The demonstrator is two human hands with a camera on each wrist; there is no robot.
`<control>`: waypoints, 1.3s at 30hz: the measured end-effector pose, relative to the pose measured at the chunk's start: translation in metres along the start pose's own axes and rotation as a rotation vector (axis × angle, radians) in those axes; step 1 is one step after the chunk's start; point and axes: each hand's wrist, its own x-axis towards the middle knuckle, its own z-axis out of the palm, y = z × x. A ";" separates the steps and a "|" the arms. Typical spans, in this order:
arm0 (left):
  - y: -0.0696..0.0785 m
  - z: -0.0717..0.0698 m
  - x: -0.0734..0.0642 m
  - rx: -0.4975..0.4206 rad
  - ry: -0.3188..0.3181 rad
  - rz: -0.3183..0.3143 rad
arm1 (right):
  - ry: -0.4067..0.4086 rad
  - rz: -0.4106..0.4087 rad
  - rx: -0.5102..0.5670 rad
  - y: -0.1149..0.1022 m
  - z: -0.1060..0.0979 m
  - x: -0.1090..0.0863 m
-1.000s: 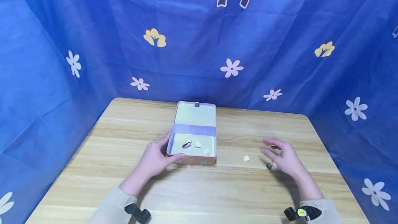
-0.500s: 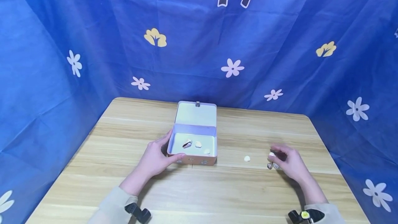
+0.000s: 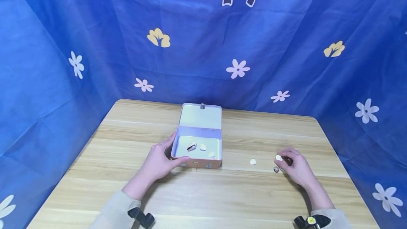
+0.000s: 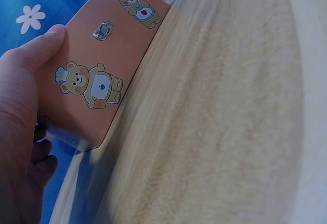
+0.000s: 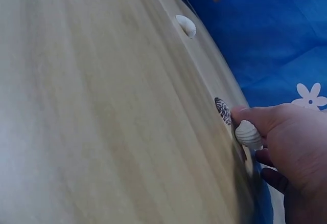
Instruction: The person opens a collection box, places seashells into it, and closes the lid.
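We note left fingers (image 3: 167,142) gripping the box (image 3: 201,164); right fingers (image 3: 288,151) pinching a white shell (image 3: 278,157); slack pinch could drop it.

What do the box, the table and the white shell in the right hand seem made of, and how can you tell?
Box: probably painted tin; smooth orange-pink coat, printed bears, metallic clasp.
Table: wood or wood-look laminate; smooth, pale, streaked with grain.
White shell: likely real seashell; matte, ridged surface, though plaster is possible.
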 end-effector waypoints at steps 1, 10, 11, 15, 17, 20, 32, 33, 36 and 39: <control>0.001 0.000 0.000 -0.003 -0.001 0.001 | -0.002 0.010 0.003 -0.001 -0.001 0.000; -0.001 0.001 -0.001 -0.011 0.004 -0.003 | -0.045 0.095 0.045 -0.027 -0.011 0.015; -0.001 0.001 -0.001 -0.009 0.005 -0.004 | -0.047 0.082 0.051 -0.032 -0.012 0.018; -0.002 0.000 -0.002 -0.005 0.008 -0.006 | -0.054 0.023 0.072 -0.056 -0.011 0.029; -0.003 0.000 -0.002 -0.002 0.008 -0.004 | -0.058 -0.005 0.077 -0.068 -0.010 0.035; -0.002 0.000 -0.001 0.000 0.007 -0.004 | -0.062 -0.064 0.089 -0.086 -0.006 0.046; -0.001 -0.001 -0.001 0.007 0.002 -0.004 | -0.165 -0.255 0.215 -0.165 0.026 0.087; -0.001 -0.001 -0.001 0.006 0.001 -0.002 | -0.177 -0.266 0.230 -0.171 0.030 0.090; -0.001 -0.001 0.000 0.007 -0.004 -0.010 | -0.209 -0.307 0.272 -0.187 0.044 0.098; -0.002 -0.001 -0.001 0.006 -0.014 -0.019 | -0.250 -0.328 0.293 -0.200 0.059 0.103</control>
